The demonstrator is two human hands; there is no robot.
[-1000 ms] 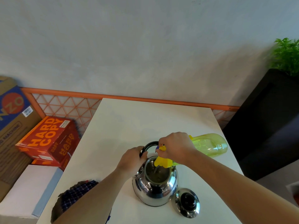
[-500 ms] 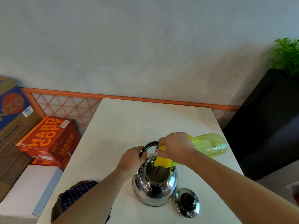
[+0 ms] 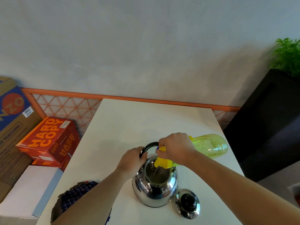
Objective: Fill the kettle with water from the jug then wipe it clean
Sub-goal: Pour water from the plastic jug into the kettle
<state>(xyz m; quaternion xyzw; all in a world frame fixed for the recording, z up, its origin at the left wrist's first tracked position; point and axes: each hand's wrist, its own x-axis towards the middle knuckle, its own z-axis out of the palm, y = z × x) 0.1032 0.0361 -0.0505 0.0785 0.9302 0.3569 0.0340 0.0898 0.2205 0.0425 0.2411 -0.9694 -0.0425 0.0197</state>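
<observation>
A shiny steel kettle (image 3: 154, 190) stands open on the white table (image 3: 129, 124), near its front edge. My left hand (image 3: 131, 161) grips the kettle's black handle (image 3: 151, 144), folded back away from me. My right hand (image 3: 175, 149) holds a yellow-green see-through jug (image 3: 209, 146) tipped on its side, with its yellow spout (image 3: 162, 162) over the kettle's mouth. A thin stream of water runs from the spout into the kettle. The kettle's lid (image 3: 187, 203), steel with a black knob, lies on the table just right of the kettle.
A dark checked cloth (image 3: 73, 194) lies at the table's front left, partly under my left forearm. Red paper boxes (image 3: 47, 140) and a white box (image 3: 27, 190) stand on the floor to the left. A black planter (image 3: 269, 124) with a green plant stands to the right.
</observation>
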